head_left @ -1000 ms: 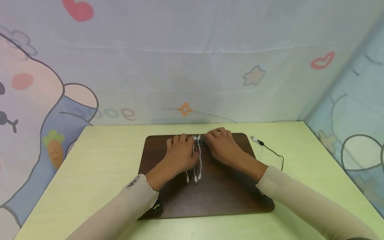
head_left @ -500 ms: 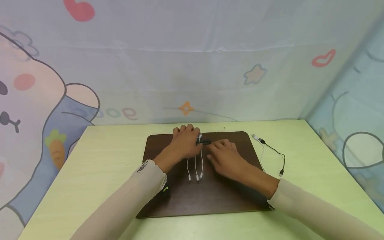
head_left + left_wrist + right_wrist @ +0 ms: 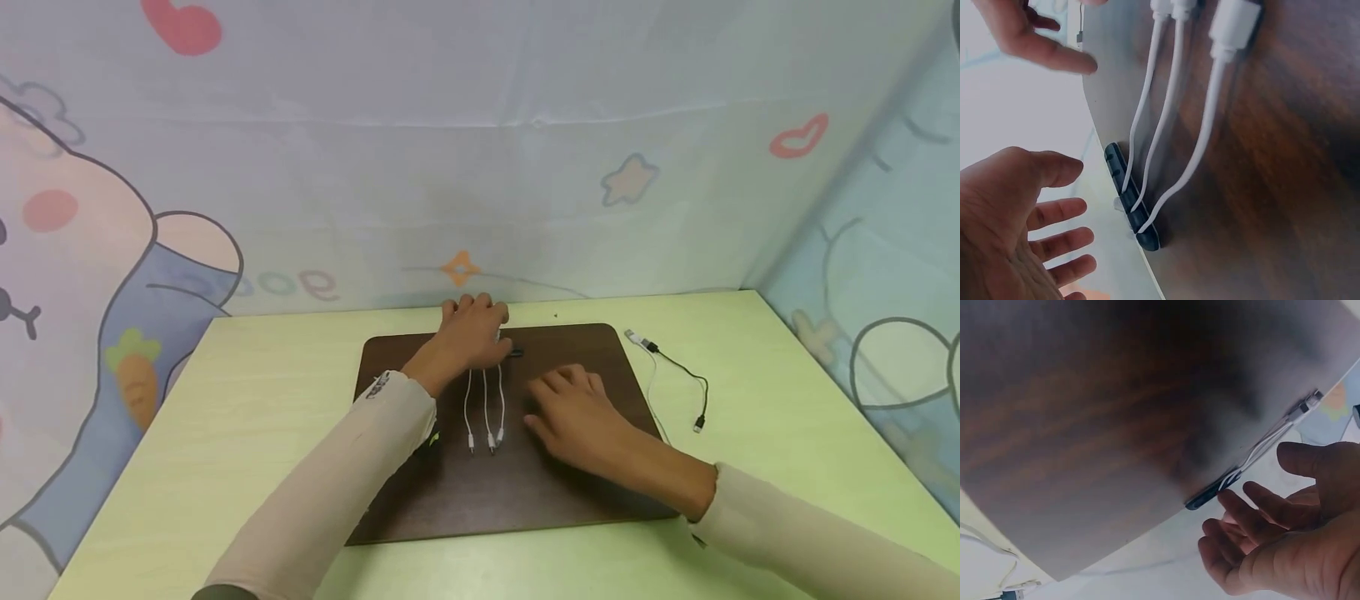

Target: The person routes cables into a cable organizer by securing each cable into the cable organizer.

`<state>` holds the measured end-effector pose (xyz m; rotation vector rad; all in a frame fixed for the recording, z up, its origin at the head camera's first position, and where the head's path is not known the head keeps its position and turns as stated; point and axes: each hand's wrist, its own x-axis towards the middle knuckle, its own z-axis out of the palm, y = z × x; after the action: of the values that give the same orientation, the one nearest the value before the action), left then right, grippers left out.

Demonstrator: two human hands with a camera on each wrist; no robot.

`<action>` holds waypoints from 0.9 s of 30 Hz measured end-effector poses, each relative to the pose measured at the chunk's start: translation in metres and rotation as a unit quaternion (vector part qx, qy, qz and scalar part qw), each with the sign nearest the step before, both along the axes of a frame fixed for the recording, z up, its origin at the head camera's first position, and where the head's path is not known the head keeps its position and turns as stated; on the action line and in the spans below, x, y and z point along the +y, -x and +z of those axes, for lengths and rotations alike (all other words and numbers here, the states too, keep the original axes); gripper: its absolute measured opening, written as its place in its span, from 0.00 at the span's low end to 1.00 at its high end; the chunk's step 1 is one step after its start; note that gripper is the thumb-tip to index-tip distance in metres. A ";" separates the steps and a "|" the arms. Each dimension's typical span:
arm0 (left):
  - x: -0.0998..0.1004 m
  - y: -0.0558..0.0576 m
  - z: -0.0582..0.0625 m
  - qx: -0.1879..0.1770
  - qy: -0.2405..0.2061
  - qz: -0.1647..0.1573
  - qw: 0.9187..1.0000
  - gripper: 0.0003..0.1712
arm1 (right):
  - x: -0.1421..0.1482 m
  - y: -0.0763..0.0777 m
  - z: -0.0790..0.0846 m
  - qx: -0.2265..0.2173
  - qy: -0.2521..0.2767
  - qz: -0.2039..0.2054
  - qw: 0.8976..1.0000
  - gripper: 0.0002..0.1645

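Observation:
A black cable clip point(image 3: 1132, 197) with several slots lies along the far edge of a dark brown board point(image 3: 555, 500). Three white charging cables point(image 3: 486, 408) run from its slots toward the front of the board, their plugs lying side by side. My left hand point(image 3: 472, 333) is over the clip and covers most of it in the head view; the left wrist view shows its fingers spread, holding nothing. Over the board, right of the cables, my right hand point(image 3: 581, 417) has relaxed fingers with nothing in them.
Right of the board, on the pale table point(image 3: 255, 400), lie another white USB cable point(image 3: 656, 400) and a short black USB cable point(image 3: 693, 379). A printed cloth backdrop point(image 3: 375, 208) stands behind the table's far edge.
My right hand has come away from the clip, back toward me and to the right. My left hand has shifted right and slightly away from me, over the clip.

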<state>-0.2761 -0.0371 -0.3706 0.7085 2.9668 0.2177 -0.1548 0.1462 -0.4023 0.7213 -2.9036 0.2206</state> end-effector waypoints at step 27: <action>0.073 0.005 -0.001 0.035 0.062 -0.067 0.995 0.03 | 0.034 -0.032 -0.001 0.008 -0.035 -0.053 0.998 0.27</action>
<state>-0.2813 0.0355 -0.3720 0.9113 2.9514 -0.0008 -0.1231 0.1800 -0.4035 0.5748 -2.9353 0.1019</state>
